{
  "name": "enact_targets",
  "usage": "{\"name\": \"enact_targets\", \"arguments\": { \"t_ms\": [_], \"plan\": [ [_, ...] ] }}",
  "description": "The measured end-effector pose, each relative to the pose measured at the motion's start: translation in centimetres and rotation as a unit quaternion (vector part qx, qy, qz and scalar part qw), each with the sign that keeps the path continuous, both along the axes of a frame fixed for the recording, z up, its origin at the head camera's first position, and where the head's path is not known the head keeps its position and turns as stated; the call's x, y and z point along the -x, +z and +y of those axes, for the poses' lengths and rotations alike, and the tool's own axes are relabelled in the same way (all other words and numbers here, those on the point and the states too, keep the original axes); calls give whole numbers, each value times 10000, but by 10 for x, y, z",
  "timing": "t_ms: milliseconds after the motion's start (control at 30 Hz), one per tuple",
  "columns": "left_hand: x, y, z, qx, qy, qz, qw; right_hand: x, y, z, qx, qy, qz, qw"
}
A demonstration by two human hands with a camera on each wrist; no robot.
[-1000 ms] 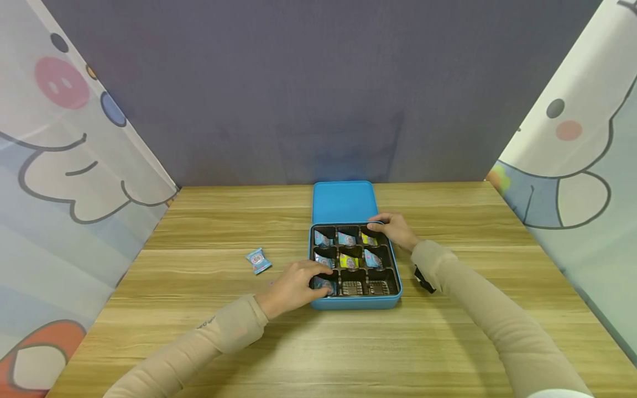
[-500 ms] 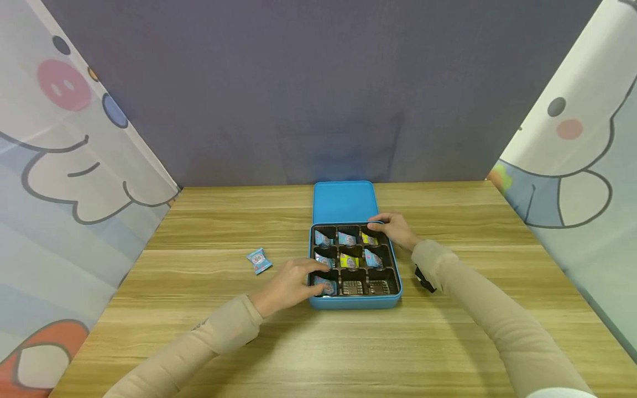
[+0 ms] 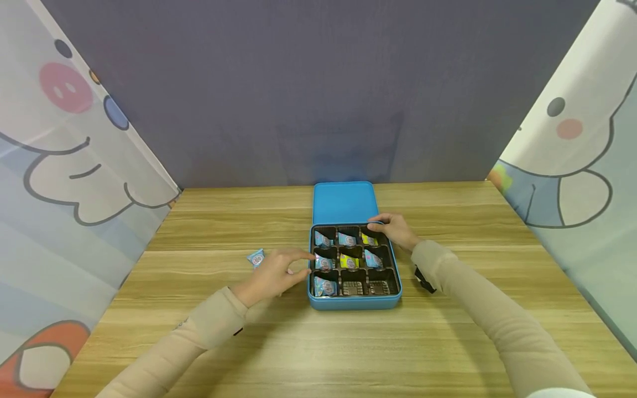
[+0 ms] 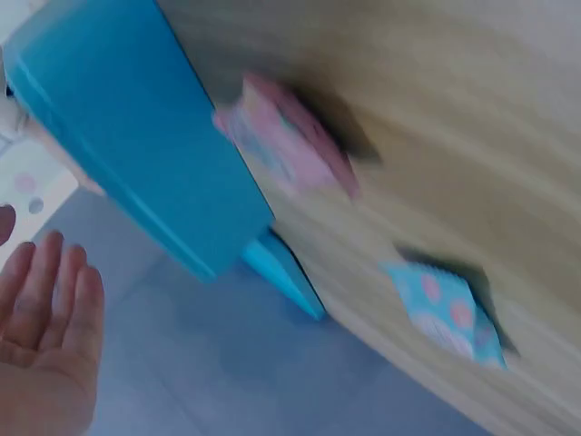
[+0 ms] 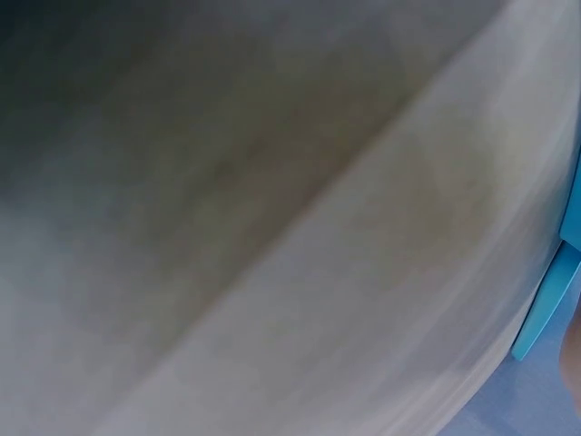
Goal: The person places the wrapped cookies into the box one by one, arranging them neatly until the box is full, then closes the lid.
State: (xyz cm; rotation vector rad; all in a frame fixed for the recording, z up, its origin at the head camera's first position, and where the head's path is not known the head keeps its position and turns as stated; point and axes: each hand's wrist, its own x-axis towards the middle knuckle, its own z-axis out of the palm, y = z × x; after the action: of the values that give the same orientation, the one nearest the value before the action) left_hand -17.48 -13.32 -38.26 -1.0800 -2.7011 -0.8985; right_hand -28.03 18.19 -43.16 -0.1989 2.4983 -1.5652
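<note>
My left hand (image 3: 273, 276) hovers just left of the blue box (image 3: 355, 303), with thumb and fingers spread apart and nothing between them. Its fingers look straight in the left wrist view. At the box's back right corner, my right hand (image 3: 395, 231) grips the rim between thumb and fingers. Inside, a black divided tray holds a blue candy packet (image 3: 325, 287) at front left, yellow-green ones such as the middle packet (image 3: 349, 261), and several more blue ones. The front middle compartment (image 3: 352, 288) and front right compartment (image 3: 379, 287) hold no packet.
A loose blue packet (image 3: 256, 257) lies on the wooden table (image 3: 348, 354), partly behind my left hand. A pink packet (image 4: 286, 136) lies near the box in the left wrist view. The box's blue lid (image 3: 345, 202) lies folded back toward the grey wall (image 3: 318, 94).
My left hand has drawn back leftward out of the front left compartment, leaving the blue packet in it. It now covers part of the loose blue packet. My right hand has stayed put.
</note>
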Motion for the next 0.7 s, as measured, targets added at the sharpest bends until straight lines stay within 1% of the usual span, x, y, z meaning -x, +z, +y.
{"name": "enact_targets", "arguments": {
  "t_ms": [100, 167, 300, 467, 533, 700],
  "plan": [
    [5, 3, -9, -9, -18, 24, 10000, 0, -1, 0, -9, 30, 12, 10000],
    [9, 5, -15, 38, -32, 182, 9998, 1, -2, 0, -15, 37, 20, 10000],
    [15, 7, -26, -57, -6, 50, 10000, 2, -2, 1, -18, 40, 31, 10000],
    [21, 5, -39, 37, 145, -10, 9999, 2, -1, 1, -68, 35, -14, 10000],
    [23, 4, -44, 108, 209, -137, 9996, 1, -1, 1, -81, 20, -38, 10000],
    [28, -1, -55, 208, 384, -668, 9968, 0, 0, 0, -60, -17, -78, 10000]
  ]
}}
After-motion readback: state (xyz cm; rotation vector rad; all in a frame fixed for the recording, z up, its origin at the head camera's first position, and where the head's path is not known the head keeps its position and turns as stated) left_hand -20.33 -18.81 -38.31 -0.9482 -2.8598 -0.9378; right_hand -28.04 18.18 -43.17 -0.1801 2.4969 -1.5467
